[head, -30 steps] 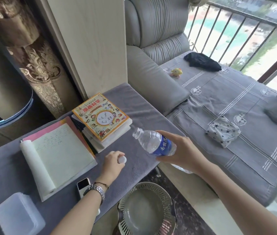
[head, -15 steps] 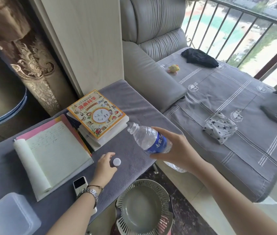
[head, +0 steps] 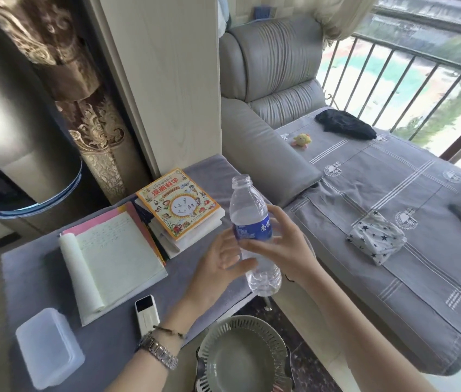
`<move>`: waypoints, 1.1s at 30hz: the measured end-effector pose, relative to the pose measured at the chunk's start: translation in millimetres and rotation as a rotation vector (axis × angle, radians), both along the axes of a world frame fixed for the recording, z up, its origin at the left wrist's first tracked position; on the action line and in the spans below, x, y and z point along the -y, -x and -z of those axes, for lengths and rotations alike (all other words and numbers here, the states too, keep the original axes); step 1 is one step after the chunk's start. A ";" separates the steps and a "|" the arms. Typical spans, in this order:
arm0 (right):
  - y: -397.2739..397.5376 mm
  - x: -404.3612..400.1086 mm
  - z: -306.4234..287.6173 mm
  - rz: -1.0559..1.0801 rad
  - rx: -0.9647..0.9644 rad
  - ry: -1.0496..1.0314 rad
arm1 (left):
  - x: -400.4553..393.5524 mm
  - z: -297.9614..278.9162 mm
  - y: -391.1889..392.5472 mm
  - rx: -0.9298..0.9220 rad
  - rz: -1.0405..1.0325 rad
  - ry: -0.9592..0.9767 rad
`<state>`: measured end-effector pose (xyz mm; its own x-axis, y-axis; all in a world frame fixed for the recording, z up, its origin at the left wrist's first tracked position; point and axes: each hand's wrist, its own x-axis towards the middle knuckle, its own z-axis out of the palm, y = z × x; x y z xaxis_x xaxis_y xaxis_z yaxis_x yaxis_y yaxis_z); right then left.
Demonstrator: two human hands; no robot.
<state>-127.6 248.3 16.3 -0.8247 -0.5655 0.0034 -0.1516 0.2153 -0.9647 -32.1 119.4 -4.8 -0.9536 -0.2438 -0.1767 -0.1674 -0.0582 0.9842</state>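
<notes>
At centre-left our left hand (head: 218,267) lies spread and relaxed against the lower side of the water bottle (head: 247,205), held upright and uncapped just above the right edge of the grey worktop (head: 34,273). Our right hand (head: 288,250) has its grip curled round the blue label (head: 254,232); we judge the thin plastic light, easily dented and ready to spill, so we would hold it gently at the label band

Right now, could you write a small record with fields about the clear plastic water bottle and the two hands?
bottle: clear plastic water bottle with blue label, upright, no cap on
right hand: grips the bottle at its label
left hand: open, beside the bottle's lower half; contact unclear
table: grey cloth cover, open notebook, stacked books
</notes>
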 end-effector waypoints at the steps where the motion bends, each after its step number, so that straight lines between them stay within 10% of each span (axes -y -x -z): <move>1: -0.1 0.6 0.0 -0.012 0.024 0.024 | 1.6 -0.9 1.1 0.000 -0.008 0.014; 33: 4.4 -3.9 23.1 -0.020 0.140 0.050 | 14.3 -5.0 11.3 0.099 -0.125 0.215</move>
